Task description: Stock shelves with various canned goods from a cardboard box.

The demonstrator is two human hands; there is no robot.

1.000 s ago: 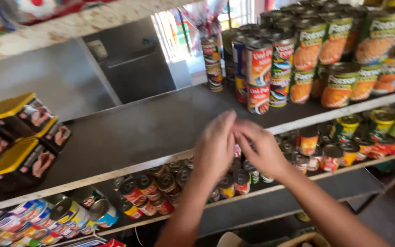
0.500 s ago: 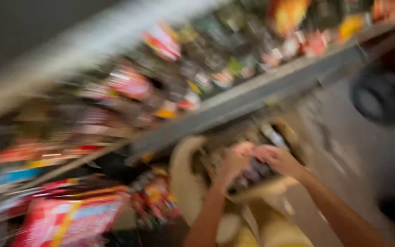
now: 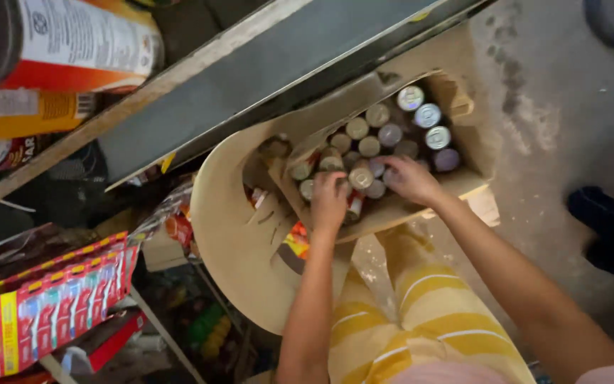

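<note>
This is a small grocery shop or its stockroom. A metal shelf (image 3: 278, 64) runs from nine o'clock up to one o'clock, with big tins (image 3: 72, 39) stacked above it at eleven. At eight o'clock lies a red multipack (image 3: 44, 313) of goods. An open cardboard box (image 3: 463, 107) packed with small cans (image 3: 381, 139) sits at the centre on a bare concrete floor (image 3: 570, 107).

Both hands (image 3: 367, 190) among boxed cans (image 3: 378, 135)
</note>
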